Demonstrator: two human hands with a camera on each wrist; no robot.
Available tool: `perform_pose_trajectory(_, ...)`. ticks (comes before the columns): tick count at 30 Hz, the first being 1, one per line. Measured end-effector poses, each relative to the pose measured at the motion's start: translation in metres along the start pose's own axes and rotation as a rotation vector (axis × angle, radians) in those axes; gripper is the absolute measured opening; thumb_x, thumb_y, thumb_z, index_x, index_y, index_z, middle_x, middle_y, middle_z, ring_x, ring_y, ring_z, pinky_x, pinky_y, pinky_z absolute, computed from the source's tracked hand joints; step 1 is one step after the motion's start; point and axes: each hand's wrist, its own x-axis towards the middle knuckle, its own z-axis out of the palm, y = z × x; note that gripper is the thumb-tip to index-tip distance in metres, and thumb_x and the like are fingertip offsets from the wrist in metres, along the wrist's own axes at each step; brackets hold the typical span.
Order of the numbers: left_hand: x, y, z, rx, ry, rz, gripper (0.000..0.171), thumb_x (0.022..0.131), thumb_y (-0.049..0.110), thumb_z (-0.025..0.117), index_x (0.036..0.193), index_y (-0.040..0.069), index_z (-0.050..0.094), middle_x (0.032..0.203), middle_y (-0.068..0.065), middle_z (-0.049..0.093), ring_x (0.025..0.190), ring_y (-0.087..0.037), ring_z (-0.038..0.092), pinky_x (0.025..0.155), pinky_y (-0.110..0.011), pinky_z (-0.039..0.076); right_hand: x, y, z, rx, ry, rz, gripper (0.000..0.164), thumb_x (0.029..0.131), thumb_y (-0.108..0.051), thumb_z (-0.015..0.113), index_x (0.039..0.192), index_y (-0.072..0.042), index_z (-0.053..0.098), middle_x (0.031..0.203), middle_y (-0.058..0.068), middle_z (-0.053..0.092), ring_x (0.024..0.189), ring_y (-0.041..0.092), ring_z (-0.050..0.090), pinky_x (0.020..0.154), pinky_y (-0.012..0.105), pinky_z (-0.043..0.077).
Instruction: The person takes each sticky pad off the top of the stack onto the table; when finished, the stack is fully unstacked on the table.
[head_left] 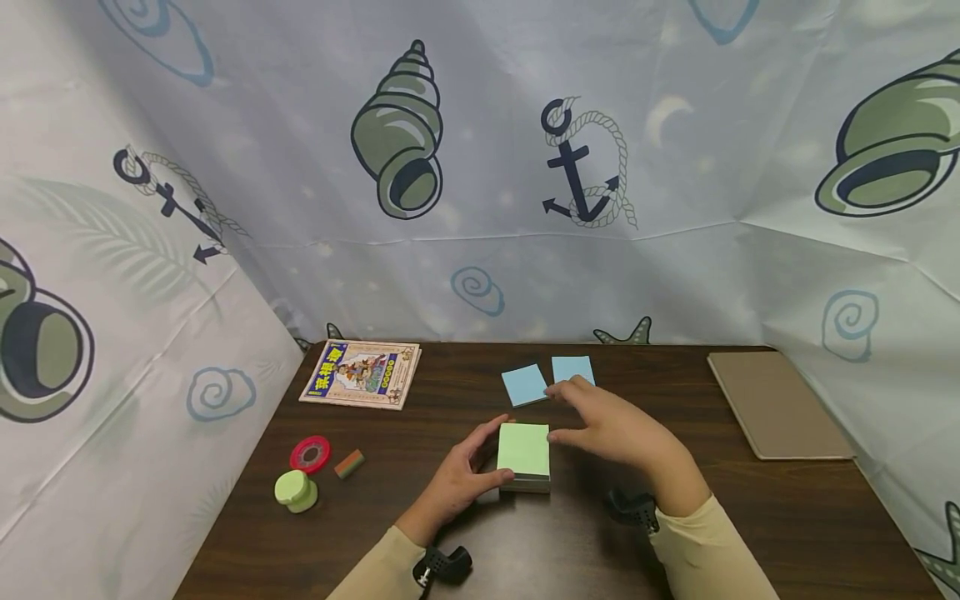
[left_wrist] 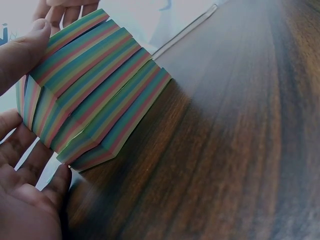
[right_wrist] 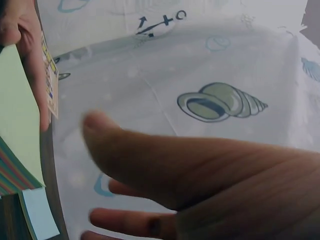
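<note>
A thick stack of sticky notes [head_left: 523, 450], pale green on top, stands mid-table; its striped, multicoloured sides [left_wrist: 100, 85] are uneven in the left wrist view. My left hand [head_left: 465, 475] holds the stack from the left, thumb at the near corner and fingers toward the far side. On the right, my right hand [head_left: 611, 421] is beside the stack, thumb close to its edge, fingers extended and holding nothing in the right wrist view. Beyond it lie two blue sticky notes, one left [head_left: 524, 385] and one right [head_left: 573, 369], the latter partly hidden by that hand.
At the back left lies a colourful booklet [head_left: 362, 374]. A red ring-shaped roll [head_left: 310, 454], a small striped block [head_left: 348, 464] and a light green round container [head_left: 296, 492] sit at the left. A brown flat board [head_left: 780, 405] lies at the right edge, before a printed curtain.
</note>
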Motion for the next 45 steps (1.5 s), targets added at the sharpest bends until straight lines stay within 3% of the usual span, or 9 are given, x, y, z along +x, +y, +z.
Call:
perform_pose_trajectory(5,0.0,0.001,0.001,0.003,0.006,-0.018,0.088,0.098,0.018,0.084,0.171,0.017,0.035,0.175,-0.004,0.042,0.164,-0.027,0.037,0.129,-0.027,0.037,0.001,-0.009,0.005,-0.028,-0.075,-0.026,0.076,0.093,-0.049,0.086,0.155,-0.016,0.056,0.138,0.002,0.06,0.115,0.021,0.069,0.101,0.047,0.058)
perform_pose_trajectory(12,-0.001,0.003,0.002,-0.011,0.004,-0.03,0.087,0.099,0.015,0.083,0.171,0.02,0.035,0.176,-0.006,0.04,0.165,-0.029,0.035,0.133,-0.046,0.033,0.002,-0.013,0.008,0.028,-0.159,0.047,0.094,0.087,-0.049,0.092,0.162,-0.013,0.05,0.154,0.014,0.053,0.132,0.034,0.066,0.108,0.058,0.056)
perform_pose_trajectory(16,-0.001,0.003,0.002,-0.017,0.007,-0.028,0.087,0.099,0.014,0.083,0.171,0.02,0.035,0.176,-0.006,0.04,0.165,-0.029,0.035,0.133,-0.048,0.032,0.005,-0.013,0.014,0.029,-0.201,0.061,0.1,0.084,-0.05,0.094,0.163,-0.012,0.048,0.151,0.014,0.054,0.13,0.032,0.066,0.107,0.057,0.056)
perform_pose_trajectory(26,0.001,0.0,0.001,-0.016,-0.005,-0.008,0.088,0.099,0.014,0.082,0.171,0.011,0.033,0.176,-0.012,0.038,0.164,-0.031,0.036,0.131,-0.043,0.034,0.012,-0.01,0.028,-0.026,-0.225,0.004,0.082,0.082,-0.039,0.097,0.151,-0.013,0.061,0.12,0.0,0.063,0.105,0.021,0.067,0.092,0.042,0.057)
perform_pose_trajectory(34,0.001,0.001,0.001,-0.013,-0.008,-0.004,0.088,0.099,0.011,0.082,0.171,0.009,0.032,0.176,-0.013,0.038,0.164,-0.034,0.036,0.131,-0.052,0.033,0.012,-0.012,0.029,-0.042,-0.222,0.024,0.078,0.083,-0.039,0.097,0.148,-0.014,0.062,0.118,-0.002,0.062,0.099,0.016,0.064,0.088,0.041,0.056)
perform_pose_trajectory(45,0.0,0.002,0.001,0.007,0.011,-0.042,0.09,0.097,0.015,0.085,0.172,0.016,0.035,0.175,-0.006,0.04,0.163,-0.027,0.037,0.132,-0.052,0.03,0.012,-0.011,0.028,-0.018,-0.207,0.013,0.074,0.083,-0.036,0.097,0.145,-0.015,0.062,0.117,-0.004,0.062,0.101,0.019,0.066,0.088,0.039,0.055)
